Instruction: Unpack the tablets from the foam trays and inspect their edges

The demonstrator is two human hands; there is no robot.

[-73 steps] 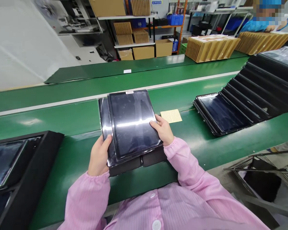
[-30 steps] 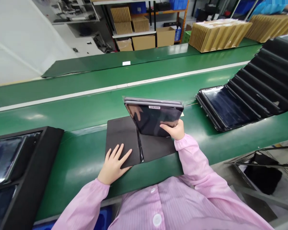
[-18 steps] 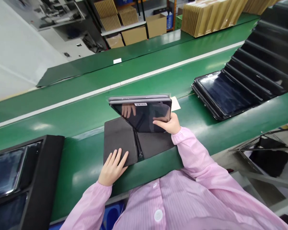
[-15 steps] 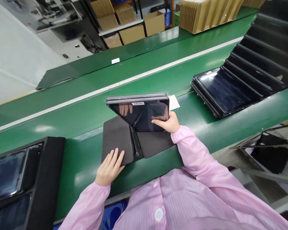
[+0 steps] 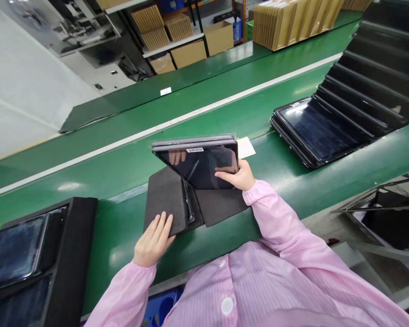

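My right hand (image 5: 241, 175) grips the right end of a pair of tablets (image 5: 207, 165) in clear film, stacked together and tilted up, dark screen facing me. A small white label sits near the top edge of the screen, which mirrors fingers. Below stand dark grey foam sheets: a left sheet (image 5: 165, 200) and a right sheet (image 5: 221, 206). My left hand (image 5: 153, 240) lies on the left sheet's near edge, fingers stretched out flat, thumb along the edge. A glossy black edge (image 5: 190, 204) shows beneath that sheet; what it belongs to is mostly hidden.
A fanned stack of black-framed screens (image 5: 323, 129) stands at right on the green bench (image 5: 122, 245). At left is a black foam tray (image 5: 75, 254) holding tablets. A white sticker sheet (image 5: 246, 147) lies behind my right hand. Cardboard dividers (image 5: 293, 22) stand at the back.
The view has shifted slightly. Both hands keep nearly the same places, and the tablets stay tilted up in my right hand.
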